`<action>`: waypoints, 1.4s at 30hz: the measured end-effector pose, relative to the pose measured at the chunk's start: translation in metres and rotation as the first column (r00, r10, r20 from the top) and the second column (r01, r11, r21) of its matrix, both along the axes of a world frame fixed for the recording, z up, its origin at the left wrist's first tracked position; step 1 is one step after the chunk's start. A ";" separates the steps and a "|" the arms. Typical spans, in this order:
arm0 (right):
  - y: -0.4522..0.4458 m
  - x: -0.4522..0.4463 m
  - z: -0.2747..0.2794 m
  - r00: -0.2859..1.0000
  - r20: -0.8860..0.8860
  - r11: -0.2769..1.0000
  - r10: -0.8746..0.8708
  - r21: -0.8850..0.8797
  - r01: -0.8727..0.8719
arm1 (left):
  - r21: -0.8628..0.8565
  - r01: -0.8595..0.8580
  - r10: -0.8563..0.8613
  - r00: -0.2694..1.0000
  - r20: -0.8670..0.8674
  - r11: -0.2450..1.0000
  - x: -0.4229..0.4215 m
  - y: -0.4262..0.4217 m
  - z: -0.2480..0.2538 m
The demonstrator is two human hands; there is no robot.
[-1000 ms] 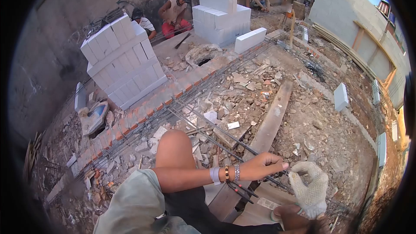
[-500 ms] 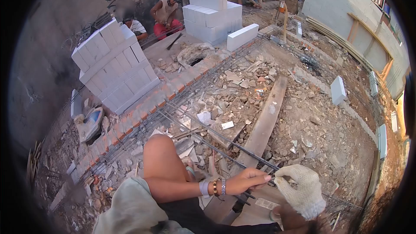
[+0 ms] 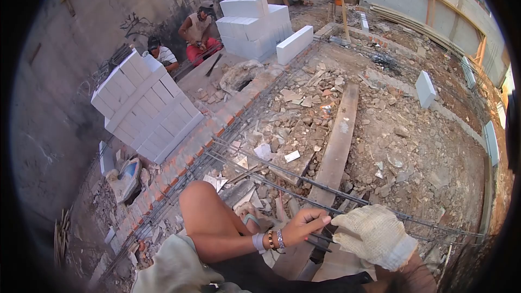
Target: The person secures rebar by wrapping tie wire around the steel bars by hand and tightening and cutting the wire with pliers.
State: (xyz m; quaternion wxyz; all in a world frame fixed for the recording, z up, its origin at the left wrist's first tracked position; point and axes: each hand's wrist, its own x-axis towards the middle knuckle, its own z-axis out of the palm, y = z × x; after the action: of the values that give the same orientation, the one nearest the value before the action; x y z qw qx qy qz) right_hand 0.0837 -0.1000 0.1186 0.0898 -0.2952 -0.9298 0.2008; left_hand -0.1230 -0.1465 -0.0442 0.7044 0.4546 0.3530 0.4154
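My left hand [image 3: 305, 227] is bare, with a beaded bracelet and a band at the wrist. Its fingers are pinched together over the steel rebar [image 3: 282, 171]; what lies between the fingertips is too small to tell. My right hand [image 3: 374, 234] wears a cream knitted glove. Its fingers are bent toward the left fingertips, close beside the bars, and its grip is hidden. The long rebar runs from the brick edging past both hands to the right. Beneath it, a wooden plank [image 3: 339, 135] lies on the rubble.
Stacked white blocks [image 3: 146, 100] stand at left, with another stack [image 3: 252, 30] behind. Three people crouch or sit at the back near the wall [image 3: 97, 32]. Broken rubble [image 3: 401, 135] covers the ground. A brick edging [image 3: 179, 158] crosses at left, and single blocks [image 3: 426, 89] stand at right.
The view has shifted. My gloved right hand has turned from an open curl to show its back, its fingers nearer the left fingertips. My left hand stays pinched.
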 end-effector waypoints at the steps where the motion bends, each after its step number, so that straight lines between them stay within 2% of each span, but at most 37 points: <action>1: 0.000 -0.001 0.001 0.999 0.036 1.000 0.014 0.007 -0.014 | -0.002 -0.001 0.001 1.000 -0.013 1.000 -0.001 -0.001 0.000; 4: -0.002 -0.002 -0.003 0.999 0.026 0.998 0.044 0.034 -0.045 | 0.033 -0.050 0.049 0.999 0.013 0.998 0.004 -0.005 0.004; 7: -0.002 -0.004 -0.008 0.998 0.002 0.995 0.058 0.078 -0.058 | 0.080 0.046 -0.046 0.999 -0.006 0.996 -0.005 -0.004 -0.001; 10: 0.001 -0.006 -0.009 0.996 -0.008 0.993 0.084 0.089 -0.083 | 0.094 0.033 -0.034 0.999 0.011 0.995 -0.003 -0.005 0.001; 13: 0.003 -0.006 -0.015 0.996 0.007 0.993 0.089 0.078 -0.089 | -0.005 0.040 -0.039 0.995 0.095 0.999 0.002 -0.008 0.004; 19: 0.008 -0.009 -0.009 0.987 0.109 0.983 0.120 0.127 -0.133 | -0.016 0.081 -0.078 0.985 0.157 0.997 -0.004 -0.006 0.009; 25: 0.008 -0.012 0.009 0.999 0.037 0.980 0.028 0.198 -0.034 | -0.025 0.101 -0.091 0.959 0.268 0.995 -0.001 -0.006 0.001; 28: 0.010 -0.014 0.019 0.996 0.081 0.992 -0.025 0.125 0.015 | -0.004 0.089 -0.085 0.966 0.242 0.996 0.001 -0.006 0.005; 34: 0.010 -0.015 0.016 0.998 -0.014 0.986 -0.054 0.160 0.055 | -0.035 0.119 -0.103 0.947 0.305 0.992 0.002 -0.011 0.010; 37: 0.010 -0.013 0.014 0.998 0.014 0.973 -0.066 0.222 0.062 | -0.023 0.121 -0.107 0.940 0.325 0.992 0.005 -0.012 0.008; 40: 0.010 -0.012 0.014 0.997 0.024 0.971 -0.069 0.233 0.061 | -0.128 0.139 -0.089 0.938 0.335 0.982 0.005 -0.010 0.010; 42: 0.010 -0.012 0.013 0.996 0.022 0.970 -0.081 0.232 0.074 | -0.121 0.133 -0.088 0.942 0.324 0.984 0.006 -0.008 0.012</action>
State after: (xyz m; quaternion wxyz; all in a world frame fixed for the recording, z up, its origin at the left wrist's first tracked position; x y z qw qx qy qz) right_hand 0.0713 -0.0896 0.1319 0.1169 -0.3219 -0.9358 0.0832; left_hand -0.1174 -0.1548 -0.0318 0.8046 0.3500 0.2375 0.4168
